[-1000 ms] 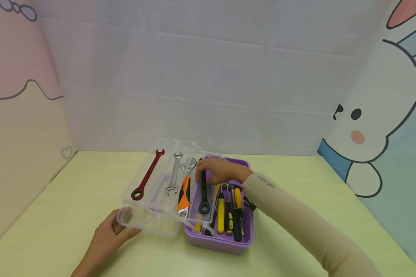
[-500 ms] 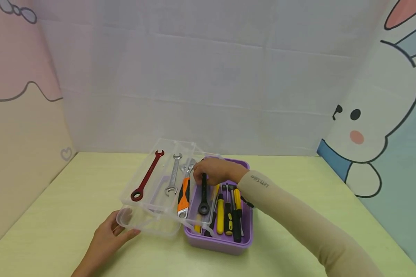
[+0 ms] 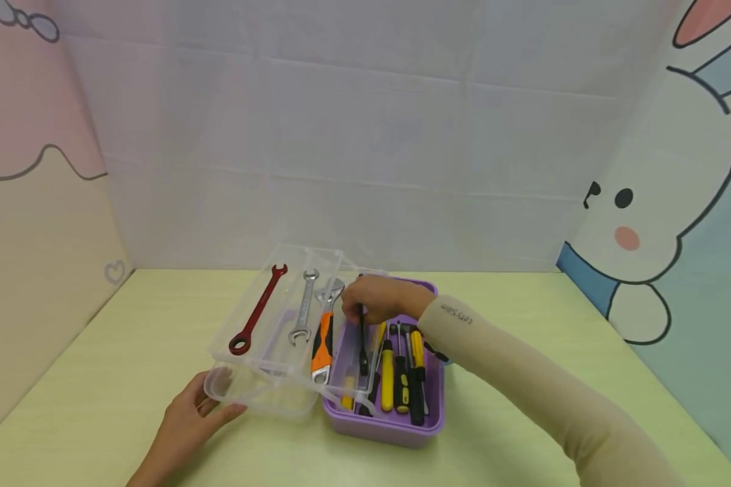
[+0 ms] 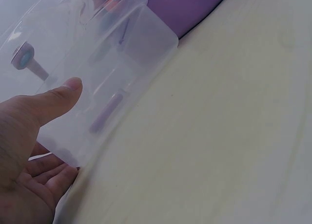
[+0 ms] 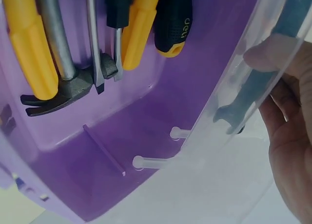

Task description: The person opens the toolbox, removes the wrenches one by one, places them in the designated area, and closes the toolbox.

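Note:
In the head view, the right hand (image 3: 382, 297) pinches a black ratcheting wrench (image 3: 363, 348) by its upper part, inside the clear upper tray. The right wrist view shows its open end (image 5: 234, 112) through the clear wall, the thumb lying along the shaft. My left hand (image 3: 189, 419) holds the near left corner of the clear lower tray (image 3: 268, 400), thumb against the front wall and fingers round the side. Also in the upper tray lie a red wrench (image 3: 258, 311), a silver wrench (image 3: 304, 308) and an adjustable wrench (image 3: 323, 341) with an orange and black handle.
The clear trays fan out leftward from a purple toolbox (image 3: 384, 434) on the pale table (image 3: 512, 379). Inside the box are a claw hammer (image 5: 68, 90) and several yellow and black screwdrivers (image 3: 388, 382). A white cloth wall (image 3: 365, 135) stands behind.
The black wrench has turned in the right hand, so its ring end now shows edge-on. The left hand and the trays stay in place.

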The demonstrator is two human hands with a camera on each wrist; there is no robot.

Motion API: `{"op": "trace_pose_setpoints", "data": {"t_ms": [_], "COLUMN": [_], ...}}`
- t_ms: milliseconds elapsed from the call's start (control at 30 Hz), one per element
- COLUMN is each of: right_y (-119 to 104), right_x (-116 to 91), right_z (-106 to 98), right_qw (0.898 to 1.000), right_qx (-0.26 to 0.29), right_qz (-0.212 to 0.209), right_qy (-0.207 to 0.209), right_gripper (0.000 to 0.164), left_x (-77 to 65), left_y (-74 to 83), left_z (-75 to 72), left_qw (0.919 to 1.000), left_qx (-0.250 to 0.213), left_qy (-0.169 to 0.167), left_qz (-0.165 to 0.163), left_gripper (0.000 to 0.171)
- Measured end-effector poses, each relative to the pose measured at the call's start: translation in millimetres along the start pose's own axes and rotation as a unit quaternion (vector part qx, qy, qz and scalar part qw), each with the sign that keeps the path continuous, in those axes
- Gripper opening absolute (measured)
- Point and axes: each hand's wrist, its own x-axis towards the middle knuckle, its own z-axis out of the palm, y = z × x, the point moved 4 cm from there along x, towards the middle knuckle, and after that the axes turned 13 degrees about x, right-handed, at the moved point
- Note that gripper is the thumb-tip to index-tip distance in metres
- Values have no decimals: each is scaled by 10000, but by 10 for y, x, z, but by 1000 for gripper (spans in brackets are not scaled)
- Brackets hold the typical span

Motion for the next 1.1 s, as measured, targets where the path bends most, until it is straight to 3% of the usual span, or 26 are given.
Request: {"op": "trace_pose_setpoints", "data": {"t_ms": [300,567,800,1100], "right_y": [-11,-17,-17,21], "right_x": [-56,-162,-334,-575], "right_z": [-34,-234,-408,-486], "right_qw": [9996,9948,9920,9889], "right_qx": [212,799,864,915], "right_qz": [-93,29,-11,-257], "right_qy": [172,628,916,1143], "right_gripper": [24,30,29,27], "left_x": [-7,-30,-28,-14], "left_y": [7,30,71,88], "left_z": [-1,5,-13,-13], "left_qw": [10000,10000,10000,9999], "left_qx": [20,40,-31,-65], "left_qy": [-45,-21,40,2], "left_qz": [-69,-64,75,136], "left_gripper": [71,71,70,70]}}
